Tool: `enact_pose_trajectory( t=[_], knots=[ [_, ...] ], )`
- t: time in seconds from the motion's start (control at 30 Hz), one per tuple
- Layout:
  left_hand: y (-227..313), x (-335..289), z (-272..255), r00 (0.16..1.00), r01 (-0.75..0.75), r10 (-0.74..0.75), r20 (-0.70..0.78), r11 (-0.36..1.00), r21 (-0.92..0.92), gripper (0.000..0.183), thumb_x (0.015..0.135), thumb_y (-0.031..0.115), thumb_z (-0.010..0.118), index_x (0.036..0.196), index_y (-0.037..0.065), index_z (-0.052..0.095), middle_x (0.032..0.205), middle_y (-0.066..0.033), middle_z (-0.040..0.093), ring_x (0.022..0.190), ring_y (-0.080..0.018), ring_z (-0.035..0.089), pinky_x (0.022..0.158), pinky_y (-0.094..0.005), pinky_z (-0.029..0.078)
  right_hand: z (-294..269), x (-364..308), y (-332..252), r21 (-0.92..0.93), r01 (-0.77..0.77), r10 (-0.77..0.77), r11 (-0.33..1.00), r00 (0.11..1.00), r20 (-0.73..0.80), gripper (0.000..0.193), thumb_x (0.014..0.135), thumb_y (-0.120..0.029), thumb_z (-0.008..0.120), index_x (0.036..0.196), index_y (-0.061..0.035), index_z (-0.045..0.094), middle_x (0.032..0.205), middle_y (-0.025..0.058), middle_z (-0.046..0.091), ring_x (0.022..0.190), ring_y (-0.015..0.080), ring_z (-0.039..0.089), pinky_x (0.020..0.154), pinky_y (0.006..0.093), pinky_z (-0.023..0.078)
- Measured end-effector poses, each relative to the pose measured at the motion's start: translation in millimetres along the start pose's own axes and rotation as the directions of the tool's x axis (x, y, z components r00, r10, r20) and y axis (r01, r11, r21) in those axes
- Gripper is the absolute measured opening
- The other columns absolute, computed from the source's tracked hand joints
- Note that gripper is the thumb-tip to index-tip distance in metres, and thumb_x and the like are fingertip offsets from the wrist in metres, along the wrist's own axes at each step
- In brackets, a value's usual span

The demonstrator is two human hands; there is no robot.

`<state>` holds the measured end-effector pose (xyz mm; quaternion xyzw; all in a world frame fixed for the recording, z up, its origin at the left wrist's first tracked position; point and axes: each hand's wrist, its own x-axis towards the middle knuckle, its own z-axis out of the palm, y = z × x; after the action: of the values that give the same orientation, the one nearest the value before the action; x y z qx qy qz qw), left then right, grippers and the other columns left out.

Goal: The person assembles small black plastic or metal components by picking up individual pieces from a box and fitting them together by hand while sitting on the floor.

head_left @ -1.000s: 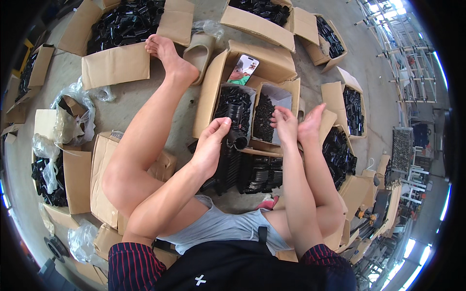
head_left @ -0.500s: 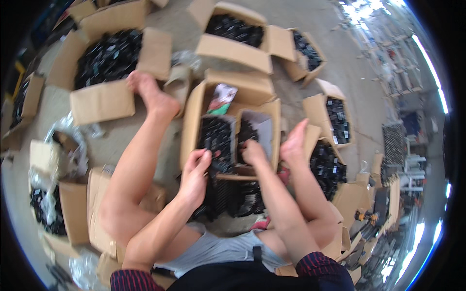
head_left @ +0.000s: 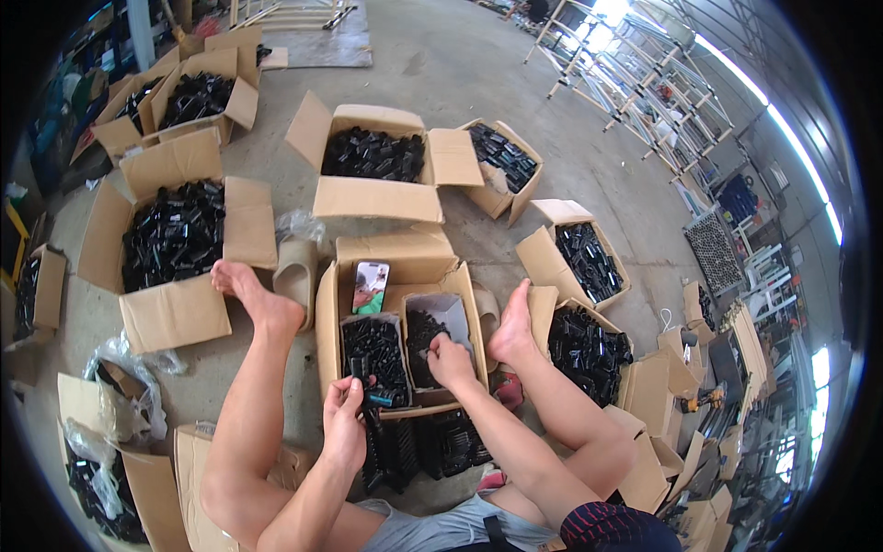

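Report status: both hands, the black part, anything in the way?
Left hand: holding black part over near side of the box. Right hand: down at right bin of small dark bits, grip hidden. Phone at far end, clear of both hands.

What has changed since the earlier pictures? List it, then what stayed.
The left hand keeps its grip on a black tubular plastic part and has moved left. The right hand has moved left and down to small dark pieces in a grey rectangular bin; its grip is unclear. The camera view tipped upward. The rectangular phone in the brown cardboard carton stayed put.
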<state>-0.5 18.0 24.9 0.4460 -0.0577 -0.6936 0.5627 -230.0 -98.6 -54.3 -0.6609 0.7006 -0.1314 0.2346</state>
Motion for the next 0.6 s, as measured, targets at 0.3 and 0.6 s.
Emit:
enact_pose_trajectory(
  t=[0.3, 0.6],
  knots=[
    [-13.0, 8.3, -10.8, 0.989, -0.143, 0.142, 0.028, 0.990, 0.014, 0.020, 0.102, 0.022, 0.062, 0.115, 0.009, 0.054, 0.114, -0.0055, 0.065, 0.104, -0.0115, 0.059, 0.093, -0.0300, 0.046, -47.3, -87.5, -115.9, 0.819, 0.053, -0.182, 0.571, 0.981, 0.063, 0.025, 0.094, 0.000, 0.067, 0.119, 0.0029, 0.066, 0.105, 0.0091, 0.073, 0.092, 0.0105, 0.066, 0.082, 0.0244, 0.053],
    [-8.8, -1.9, 0.3, 0.963, -0.271, 0.269, 0.027, 0.959, 0.089, 0.024, 0.100, 0.015, 0.065, 0.117, 0.004, 0.052, 0.108, -0.0041, 0.059, 0.102, -0.0098, 0.056, 0.092, -0.0273, 0.045, -39.0, -96.2, -129.8, 0.743, 0.059, -0.165, 0.666, 0.984, 0.070, 0.014, 0.090, -0.004, 0.075, 0.101, 0.0021, 0.071, 0.094, 0.0064, 0.073, 0.085, 0.0089, 0.067, 0.079, 0.0244, 0.053]
  ],
)
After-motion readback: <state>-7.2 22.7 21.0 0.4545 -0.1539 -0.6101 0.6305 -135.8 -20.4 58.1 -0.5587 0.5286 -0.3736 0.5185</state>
